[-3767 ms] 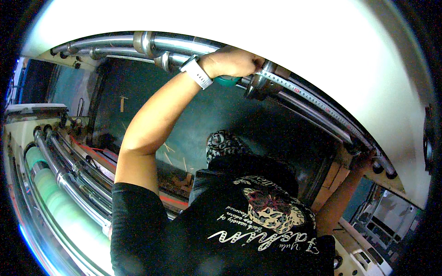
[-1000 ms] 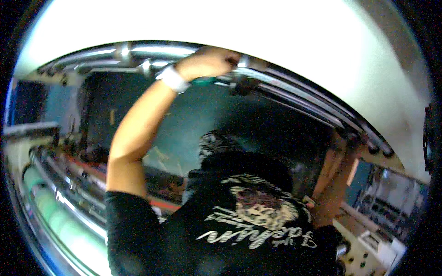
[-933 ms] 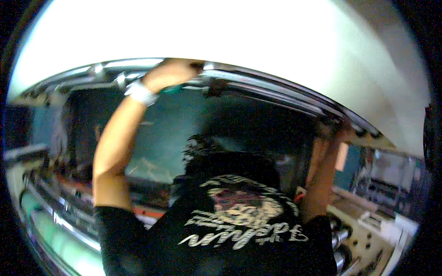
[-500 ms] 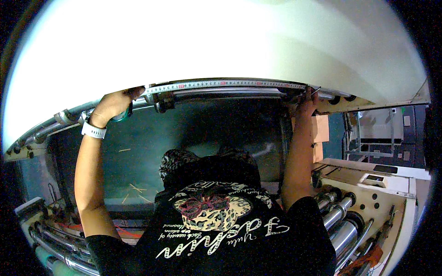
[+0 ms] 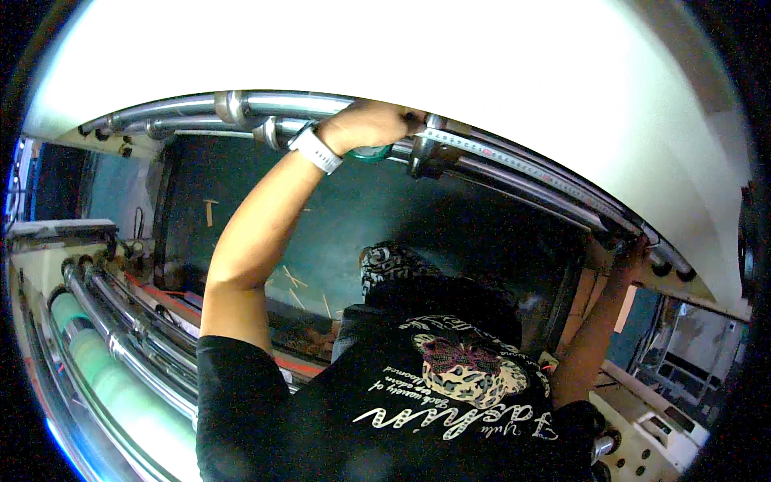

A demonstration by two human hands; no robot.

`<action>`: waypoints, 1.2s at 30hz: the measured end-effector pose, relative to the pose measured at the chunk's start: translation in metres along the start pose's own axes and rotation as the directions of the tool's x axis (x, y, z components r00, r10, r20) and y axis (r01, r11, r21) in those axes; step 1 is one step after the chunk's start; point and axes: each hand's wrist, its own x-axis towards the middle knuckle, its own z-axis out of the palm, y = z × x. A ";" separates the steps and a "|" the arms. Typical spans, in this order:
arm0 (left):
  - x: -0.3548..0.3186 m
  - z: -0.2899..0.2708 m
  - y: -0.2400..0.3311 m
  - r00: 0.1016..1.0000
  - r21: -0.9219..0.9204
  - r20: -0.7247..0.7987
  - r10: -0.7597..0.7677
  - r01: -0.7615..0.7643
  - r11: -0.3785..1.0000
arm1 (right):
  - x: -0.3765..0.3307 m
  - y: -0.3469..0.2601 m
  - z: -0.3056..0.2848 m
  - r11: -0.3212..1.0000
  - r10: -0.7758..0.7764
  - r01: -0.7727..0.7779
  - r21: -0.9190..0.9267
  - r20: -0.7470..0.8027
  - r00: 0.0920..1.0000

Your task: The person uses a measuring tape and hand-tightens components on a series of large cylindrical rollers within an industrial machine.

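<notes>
My left hand (image 5: 373, 124), with a white watch on the wrist, is raised to a long steel bar (image 5: 281, 104) overhead. Its fingers are closed on a small teal object (image 5: 371, 153) pressed under the bar, next to a metal collar (image 5: 424, 149). A ruler strip (image 5: 514, 165) runs along the bar to the right. My right arm reaches up to the bar's right end. My right hand (image 5: 634, 245) touches the underside there and is mostly hidden, so its grip is unclear. My black printed T-shirt (image 5: 434, 402) fills the lower middle.
Steel rollers (image 5: 120, 337) and a pale green roller (image 5: 104, 377) run along the lower left. A dark machine opening (image 5: 337, 233) with scattered debris lies behind the arms. A cream control panel (image 5: 650, 434) with knobs sits at lower right. A white cover (image 5: 482, 72) arches above.
The view has swung back to the left and the bar now slants down to the right. Both hands have stayed up at the bar, the left still on the teal object.
</notes>
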 end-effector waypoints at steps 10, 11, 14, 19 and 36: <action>-0.003 -0.005 0.008 0.995 0.040 0.016 -0.097 0.096 0.995 | 0.059 -0.053 -0.087 0.164 0.347 -0.469 0.868 0.394 0.851; -0.003 -0.005 0.008 0.996 0.033 0.013 -0.089 0.088 0.996 | 0.061 -0.054 -0.092 0.052 0.353 -0.485 0.873 0.438 0.827; -0.002 -0.006 0.007 0.996 0.041 0.020 -0.083 0.082 0.996 | 0.069 -0.057 -0.107 -0.264 0.338 -0.488 0.832 0.554 0.761; 0.001 -0.011 0.013 0.991 0.070 0.063 -0.121 0.117 0.991 | 0.080 -0.055 -0.130 -0.609 0.259 -0.420 0.673 0.669 0.697; 0.001 -0.015 0.014 0.988 0.064 0.119 -0.101 0.094 0.994 | 0.093 -0.054 -0.179 -0.880 0.062 -0.258 0.399 0.635 0.770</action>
